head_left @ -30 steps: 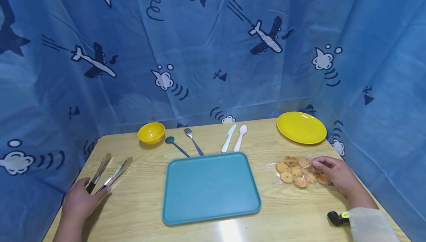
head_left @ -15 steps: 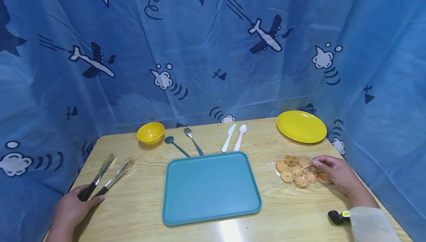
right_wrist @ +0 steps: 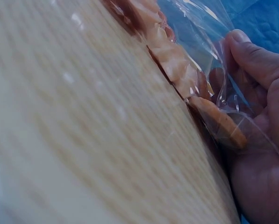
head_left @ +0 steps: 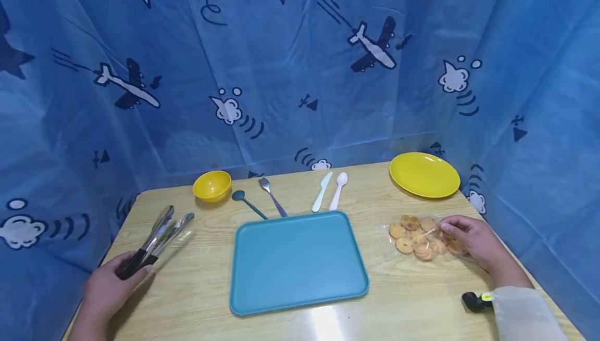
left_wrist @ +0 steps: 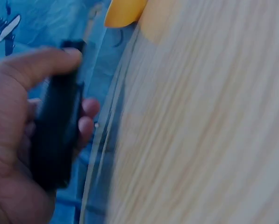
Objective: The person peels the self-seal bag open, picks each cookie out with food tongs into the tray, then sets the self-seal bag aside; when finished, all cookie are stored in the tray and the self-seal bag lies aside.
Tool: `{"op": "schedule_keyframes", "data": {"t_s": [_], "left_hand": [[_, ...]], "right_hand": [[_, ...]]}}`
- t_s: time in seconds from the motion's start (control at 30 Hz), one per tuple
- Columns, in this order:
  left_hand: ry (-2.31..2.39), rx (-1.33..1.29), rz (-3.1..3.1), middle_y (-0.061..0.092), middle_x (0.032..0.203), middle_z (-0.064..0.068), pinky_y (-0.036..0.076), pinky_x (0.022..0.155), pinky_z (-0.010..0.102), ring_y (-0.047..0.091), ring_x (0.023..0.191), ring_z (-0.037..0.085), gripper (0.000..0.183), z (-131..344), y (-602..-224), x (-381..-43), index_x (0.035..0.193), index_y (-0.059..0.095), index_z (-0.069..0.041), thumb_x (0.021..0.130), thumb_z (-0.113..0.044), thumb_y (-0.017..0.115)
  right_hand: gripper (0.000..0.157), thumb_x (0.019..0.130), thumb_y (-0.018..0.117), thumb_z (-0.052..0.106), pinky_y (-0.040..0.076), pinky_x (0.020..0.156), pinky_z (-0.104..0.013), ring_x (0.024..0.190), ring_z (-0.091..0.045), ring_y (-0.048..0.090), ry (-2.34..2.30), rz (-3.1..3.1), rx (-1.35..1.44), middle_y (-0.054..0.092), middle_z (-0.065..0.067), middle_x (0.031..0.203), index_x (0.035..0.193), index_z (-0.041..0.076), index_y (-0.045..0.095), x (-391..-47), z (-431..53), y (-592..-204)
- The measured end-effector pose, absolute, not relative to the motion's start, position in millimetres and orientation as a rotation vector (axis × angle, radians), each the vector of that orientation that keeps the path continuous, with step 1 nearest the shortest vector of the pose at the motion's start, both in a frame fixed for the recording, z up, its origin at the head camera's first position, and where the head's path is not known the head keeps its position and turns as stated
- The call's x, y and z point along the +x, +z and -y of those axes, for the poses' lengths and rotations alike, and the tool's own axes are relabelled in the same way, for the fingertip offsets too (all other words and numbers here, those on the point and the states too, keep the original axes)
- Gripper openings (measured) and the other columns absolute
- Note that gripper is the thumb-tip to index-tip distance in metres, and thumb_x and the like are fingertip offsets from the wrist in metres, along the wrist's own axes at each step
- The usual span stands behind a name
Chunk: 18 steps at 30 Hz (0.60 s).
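Note:
My left hand (head_left: 112, 286) grips the black handles of a pair of metal tongs (head_left: 159, 234), lifted over the left side of the table. In the left wrist view the thumb lies along the black handle (left_wrist: 57, 126) and the fingers wrap behind it. On the right, my right hand (head_left: 475, 242) pinches the near end of a clear plastic bag of cookies (head_left: 417, 237), which lies on the table. The right wrist view shows the thumb and fingers on the film, with a cookie (right_wrist: 221, 122) inside close to the palm.
A teal tray (head_left: 300, 265) lies mid-table. Behind it are a dark spoon (head_left: 248, 204), a fork (head_left: 273, 198), a pale knife (head_left: 322, 192) and a white spoon (head_left: 338, 191). A yellow bowl (head_left: 212, 186) stands back left, a yellow plate (head_left: 424, 174) back right. Blue curtains (head_left: 281, 70) surround the table.
The tongs have risen off the table in my left hand, and their arms have come closer together. My right hand stays at the cookie bag, which has hardly moved.

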<state>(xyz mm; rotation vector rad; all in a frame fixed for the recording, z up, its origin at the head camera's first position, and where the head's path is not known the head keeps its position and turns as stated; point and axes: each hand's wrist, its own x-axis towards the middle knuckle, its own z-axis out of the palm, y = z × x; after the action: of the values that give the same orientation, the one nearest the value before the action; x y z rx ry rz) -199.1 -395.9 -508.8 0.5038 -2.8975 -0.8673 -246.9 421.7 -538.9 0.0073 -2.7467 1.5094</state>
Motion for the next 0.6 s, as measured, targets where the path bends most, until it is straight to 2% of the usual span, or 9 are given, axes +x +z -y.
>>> {"op": "schedule_keyframes", "data": {"t_s": [0.13,0.23,0.37,0.5,0.6], "left_hand": [[-0.959,0.313,2.860,0.063,0.134,0.029,0.054,0.086,0.038,0.062,0.120,0.044,0.077,374.1,-501.2,-200.2,0.142,0.057,0.000,0.089,-0.052,0.076],[-0.979,0.191,2.863,0.066,0.132,0.025,0.052,0.078,0.029,0.065,0.114,0.038,0.070,353.0,-496.0,-206.1,0.141,0.060,-0.007,0.088,-0.049,0.078],[-1.006,0.089,2.908,0.067,0.133,0.020,0.052,0.080,0.035,0.064,0.108,0.030,0.070,318.4,-491.4,-218.7,0.142,0.062,-0.015,0.085,-0.051,0.081],[-1.002,-0.031,2.966,0.065,0.138,0.016,0.054,0.092,0.050,0.065,0.118,0.035,0.072,275.5,-484.8,-232.6,0.141,0.064,-0.020,0.082,-0.056,0.081],[-0.988,-0.162,2.983,0.070,0.132,0.010,0.055,0.091,0.048,0.067,0.114,0.031,0.067,238.5,-478.7,-242.1,0.137,0.068,-0.024,0.081,-0.059,0.081]], "right_hand": [[0.043,0.103,0.060,0.042,0.048,0.080,-0.016,0.095,0.005,0.057,1.496,2.750,-0.006,0.067,0.021,0.104,0.117,0.003,0.069,-247.9,-421.3,-538.2],[0.042,0.103,0.060,0.039,0.049,0.079,-0.015,0.094,0.005,0.058,1.497,2.739,0.010,0.067,0.020,0.102,0.117,0.001,0.069,-246.9,-421.5,-538.0],[0.040,0.103,0.060,0.036,0.049,0.080,-0.015,0.094,0.006,0.059,1.507,2.722,0.025,0.068,0.021,0.101,0.117,-0.001,0.069,-245.4,-421.8,-538.4],[0.040,0.103,0.061,0.036,0.050,0.080,-0.015,0.095,0.006,0.059,1.522,2.723,0.022,0.068,0.021,0.103,0.117,-0.001,0.069,-245.4,-421.8,-538.3],[0.041,0.103,0.060,0.037,0.050,0.082,-0.014,0.097,0.006,0.059,1.543,2.730,0.029,0.068,0.019,0.106,0.119,0.000,0.069,-247.8,-420.2,-537.2]]}}
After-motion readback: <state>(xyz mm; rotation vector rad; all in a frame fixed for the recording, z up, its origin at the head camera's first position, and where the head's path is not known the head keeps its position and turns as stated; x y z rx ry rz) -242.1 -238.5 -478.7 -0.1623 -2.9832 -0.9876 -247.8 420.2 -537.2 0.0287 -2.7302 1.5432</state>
